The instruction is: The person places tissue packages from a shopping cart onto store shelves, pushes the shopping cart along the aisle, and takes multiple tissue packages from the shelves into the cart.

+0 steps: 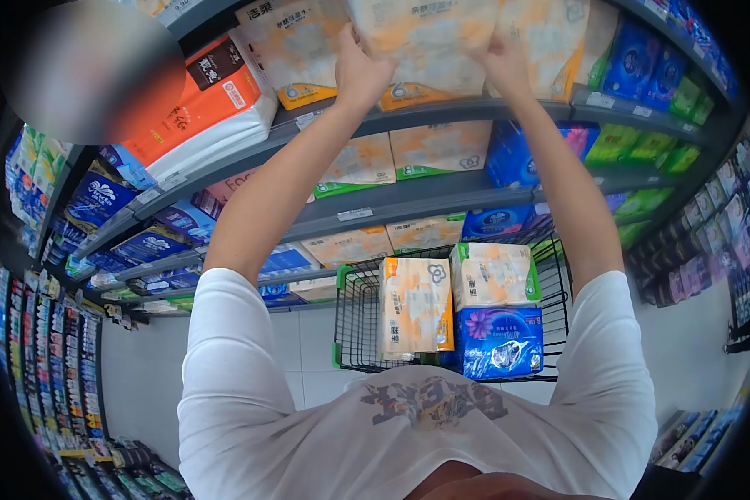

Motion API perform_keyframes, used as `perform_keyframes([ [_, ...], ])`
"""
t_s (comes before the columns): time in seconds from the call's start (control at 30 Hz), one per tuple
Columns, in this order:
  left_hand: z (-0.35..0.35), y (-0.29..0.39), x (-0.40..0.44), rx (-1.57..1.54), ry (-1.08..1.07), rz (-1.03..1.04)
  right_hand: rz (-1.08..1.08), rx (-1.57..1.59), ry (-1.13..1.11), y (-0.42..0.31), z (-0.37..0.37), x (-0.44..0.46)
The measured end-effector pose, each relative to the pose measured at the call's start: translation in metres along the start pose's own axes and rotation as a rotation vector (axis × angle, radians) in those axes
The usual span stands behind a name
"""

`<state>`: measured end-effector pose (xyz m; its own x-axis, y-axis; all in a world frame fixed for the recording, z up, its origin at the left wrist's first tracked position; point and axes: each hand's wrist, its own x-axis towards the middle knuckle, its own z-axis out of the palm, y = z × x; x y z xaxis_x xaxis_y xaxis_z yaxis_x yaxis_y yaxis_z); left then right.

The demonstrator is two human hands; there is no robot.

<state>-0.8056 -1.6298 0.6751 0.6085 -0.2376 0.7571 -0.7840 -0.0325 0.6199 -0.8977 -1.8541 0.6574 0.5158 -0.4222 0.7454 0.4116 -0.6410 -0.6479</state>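
Both arms reach forward to the upper shelf. A cream and yellow tissue pack (pixel 429 37) is held between my left hand (pixel 365 73) and my right hand (pixel 503 68), with the fingers closed on its two lower sides. Part of the pack is cut off by the top edge of the view. Similar tissue packs stand to its left (pixel 296 50) and right (pixel 550 50). Below my arms, a black wire shopping cart (pixel 357 329) carries an orange-edged tissue pack (pixel 417 304), a green-edged tissue pack (pixel 496 273) and a blue tissue pack (pixel 500 342).
A large orange and white paper pack (pixel 196 112) juts over the shelf edge at left. Lower shelves (pixel 392 196) hold more tissue packs, with blue packs (pixel 633 62) at upper right. Racks of goods (pixel 54 358) line the left side; pale floor tiles (pixel 150 367) show behind.
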Motion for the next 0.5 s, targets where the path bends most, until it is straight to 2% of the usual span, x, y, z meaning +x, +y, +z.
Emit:
perform_keyframes([
  [0.1, 0.001, -0.010, 0.007, 0.061, 0.118, -0.072, 0.024, -0.031, 0.059, -0.006, 0.003, -0.002],
  [0.17, -0.007, 0.001, 0.016, -0.017, -0.187, -0.203, 0.014, 0.157, 0.023, -0.005, 0.007, 0.001],
  [0.3, -0.005, 0.020, 0.003, 0.030, -0.097, -0.240, 0.052, 0.119, -0.030, -0.007, 0.004, -0.003],
  [0.37, -0.008, 0.022, -0.007, 0.049, -0.076, -0.186, -0.056, 0.202, 0.143, -0.005, 0.008, -0.007],
  [0.4, -0.008, 0.020, -0.011, 0.048, -0.072, -0.185, -0.059, 0.202, 0.141, -0.005, 0.007, -0.009],
  [0.47, -0.006, 0.010, -0.022, 0.111, -0.002, 0.009, 0.043, -0.038, 0.255, -0.040, 0.004, -0.031],
  [0.5, -0.004, 0.004, -0.026, 0.107, -0.006, 0.004, 0.048, -0.043, 0.255, -0.032, 0.004, -0.031],
])
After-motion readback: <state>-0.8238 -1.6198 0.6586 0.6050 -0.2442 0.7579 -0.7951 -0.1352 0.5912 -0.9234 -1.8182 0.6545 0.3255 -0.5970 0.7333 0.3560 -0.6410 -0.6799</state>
